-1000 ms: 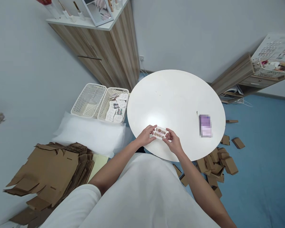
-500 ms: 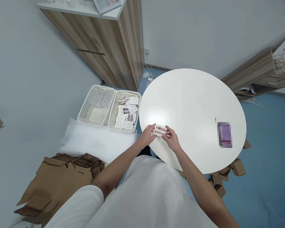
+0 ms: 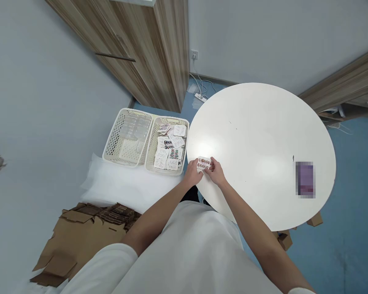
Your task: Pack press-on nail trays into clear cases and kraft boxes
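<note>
A small card of press-on nails (image 3: 203, 163), two rows of pinkish oval nails on white, is held between both my hands above the near left edge of the round white table (image 3: 263, 126). My left hand (image 3: 192, 173) grips its left side, fingers closed on the edge. At the card's right side my right hand (image 3: 216, 171) pinches it between thumb and fingers. Just left of the table, a white basket (image 3: 150, 165) holds many similar nail cards (image 3: 168, 153), some showing dark or green nails and others their printed backs.
Another white basket (image 3: 110, 143) contains clear plastic trays. White foam sheeting (image 3: 125, 179) and flattened cardboard boxes (image 3: 82, 237) lie at the lower left. A blurred purple item (image 3: 306, 179) rests on the table's right. A wooden cabinet (image 3: 159, 53) stands behind the baskets.
The view has shifted, so the table and baskets appear farther right. My right hand has come closer to my left around the nail card, which stays in both hands.
</note>
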Available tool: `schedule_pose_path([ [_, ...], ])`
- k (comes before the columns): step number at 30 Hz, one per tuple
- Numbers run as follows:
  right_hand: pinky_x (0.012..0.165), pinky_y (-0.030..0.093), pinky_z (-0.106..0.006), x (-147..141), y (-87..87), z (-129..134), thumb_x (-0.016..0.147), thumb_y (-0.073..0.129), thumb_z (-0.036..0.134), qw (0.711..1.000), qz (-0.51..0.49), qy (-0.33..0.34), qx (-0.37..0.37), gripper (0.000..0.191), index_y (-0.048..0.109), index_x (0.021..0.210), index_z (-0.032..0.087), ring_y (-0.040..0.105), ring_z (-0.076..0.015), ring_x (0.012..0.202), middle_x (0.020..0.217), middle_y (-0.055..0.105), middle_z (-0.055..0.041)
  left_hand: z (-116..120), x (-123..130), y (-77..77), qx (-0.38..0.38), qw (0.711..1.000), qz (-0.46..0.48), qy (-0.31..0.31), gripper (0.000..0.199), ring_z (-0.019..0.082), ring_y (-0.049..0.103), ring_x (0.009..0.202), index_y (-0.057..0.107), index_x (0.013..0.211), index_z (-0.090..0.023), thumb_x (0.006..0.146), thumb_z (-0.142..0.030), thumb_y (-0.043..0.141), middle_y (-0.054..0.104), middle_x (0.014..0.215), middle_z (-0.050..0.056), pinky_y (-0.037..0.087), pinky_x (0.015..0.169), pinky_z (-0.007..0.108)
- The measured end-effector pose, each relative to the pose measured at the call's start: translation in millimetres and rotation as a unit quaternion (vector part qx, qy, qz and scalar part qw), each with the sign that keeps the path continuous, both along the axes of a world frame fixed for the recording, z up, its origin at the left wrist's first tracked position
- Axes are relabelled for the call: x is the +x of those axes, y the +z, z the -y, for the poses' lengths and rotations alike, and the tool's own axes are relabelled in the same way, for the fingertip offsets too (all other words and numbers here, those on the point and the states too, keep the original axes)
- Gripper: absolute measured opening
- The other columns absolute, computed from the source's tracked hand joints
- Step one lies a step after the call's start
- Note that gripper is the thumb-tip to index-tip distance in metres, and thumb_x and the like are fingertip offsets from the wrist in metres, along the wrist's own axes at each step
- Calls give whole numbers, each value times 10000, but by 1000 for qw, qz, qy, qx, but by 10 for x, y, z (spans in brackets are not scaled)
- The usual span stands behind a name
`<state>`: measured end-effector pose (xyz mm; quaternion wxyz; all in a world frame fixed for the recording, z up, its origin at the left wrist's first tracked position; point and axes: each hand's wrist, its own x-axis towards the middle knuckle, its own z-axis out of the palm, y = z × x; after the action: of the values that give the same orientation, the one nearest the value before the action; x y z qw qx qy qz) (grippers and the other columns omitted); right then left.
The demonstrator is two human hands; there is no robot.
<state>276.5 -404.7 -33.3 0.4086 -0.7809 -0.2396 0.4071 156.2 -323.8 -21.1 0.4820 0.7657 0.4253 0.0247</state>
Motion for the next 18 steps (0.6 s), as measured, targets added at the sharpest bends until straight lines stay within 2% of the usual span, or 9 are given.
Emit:
schedule_pose_path([
  [5,798,450,-382,-81,57,44,654,575,292,999,31,10,-29,679,332,1283,211,508,-179,842,1101,459,-85,33,-23,-18,-19,1000,12,20,656,253,381,1175,274,1295,-163,687,-147,516,375,1260,131,332,967,409],
  [11,800,464,-356,-190,117,138,665,563,299,996,-50,-70,-21,564,399,1201,232,544,-156,842,1081,512,-61,98,-71,-55,-48,998,22,46,652,249,374,1193,284,1293,-168,683,-139,512,373,1282,129,334,975,403],
  [18,871,435,-354,-124,155,-65,641,596,286,987,-104,-123,10,559,419,1169,230,540,-161,936,1098,528,-62,-24,30,-53,-53,997,26,49,682,245,359,1212,274,1305,-166,671,-130,525,363,1317,126,309,1001,401],
])
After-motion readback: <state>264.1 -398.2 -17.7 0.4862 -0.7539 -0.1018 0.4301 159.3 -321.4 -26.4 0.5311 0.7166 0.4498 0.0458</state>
